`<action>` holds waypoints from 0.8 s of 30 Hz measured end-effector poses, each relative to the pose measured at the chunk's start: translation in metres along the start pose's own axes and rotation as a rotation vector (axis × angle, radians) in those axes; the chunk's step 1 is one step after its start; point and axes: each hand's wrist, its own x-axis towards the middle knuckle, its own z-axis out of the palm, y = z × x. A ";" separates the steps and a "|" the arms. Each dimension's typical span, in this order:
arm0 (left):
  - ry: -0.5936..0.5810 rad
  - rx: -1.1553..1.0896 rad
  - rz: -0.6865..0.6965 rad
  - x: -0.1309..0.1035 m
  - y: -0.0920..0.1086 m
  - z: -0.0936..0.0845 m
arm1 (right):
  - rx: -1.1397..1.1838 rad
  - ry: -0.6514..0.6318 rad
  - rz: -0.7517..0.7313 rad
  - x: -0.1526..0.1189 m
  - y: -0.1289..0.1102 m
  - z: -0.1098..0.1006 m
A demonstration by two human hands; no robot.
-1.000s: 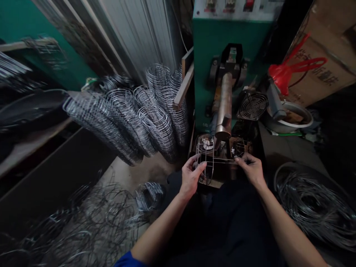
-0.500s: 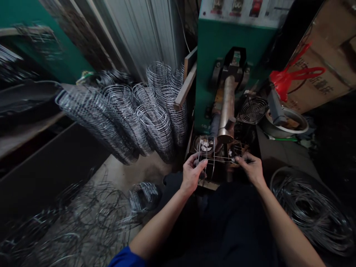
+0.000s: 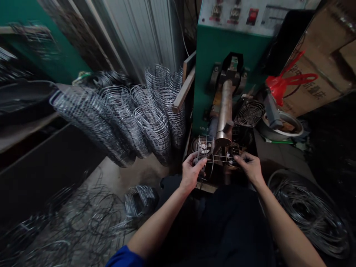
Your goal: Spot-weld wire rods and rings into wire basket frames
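The wire frame lies between the two hands, below the end of the metal cylinder on the green machine. The left hand has its thumb and fingers closed on the frame's rounded end, the ribs rising just past the fingertips. At the other end, the right hand is pinched, thumb against fingers, at the tip of a thin straight wire; whether it grips that wire firmly, I cannot tell.
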 end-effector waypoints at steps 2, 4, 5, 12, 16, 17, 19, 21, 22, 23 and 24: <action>0.001 0.000 0.004 0.001 0.001 0.001 | -0.001 -0.002 0.007 0.001 -0.001 0.000; 0.005 0.000 0.004 0.002 0.001 0.002 | 0.001 -0.005 0.015 0.001 -0.003 0.000; 0.013 0.001 0.002 0.002 0.000 0.001 | 0.001 -0.004 0.019 0.001 -0.003 0.000; 0.008 0.024 -0.024 0.002 0.000 -0.002 | -0.042 0.015 0.014 0.000 -0.002 0.000; 0.035 0.073 0.000 0.002 0.001 -0.003 | -0.071 0.018 0.018 0.000 -0.002 -0.001; 0.035 0.078 0.007 0.003 0.001 -0.002 | -0.062 0.013 0.025 -0.001 -0.001 -0.003; 0.029 0.076 0.009 0.004 0.002 -0.001 | -0.027 0.003 0.043 -0.002 0.003 -0.006; 0.025 0.070 0.003 0.004 0.002 0.000 | 0.018 0.012 0.062 -0.004 0.009 -0.009; 0.027 0.068 0.001 0.004 0.002 0.001 | 0.042 0.018 0.070 -0.004 0.013 -0.010; 0.031 0.067 0.001 0.003 0.001 0.001 | 0.066 0.018 0.079 -0.005 0.017 -0.010; 0.037 0.068 0.004 0.003 0.001 0.002 | 0.089 0.015 0.088 -0.006 0.021 -0.010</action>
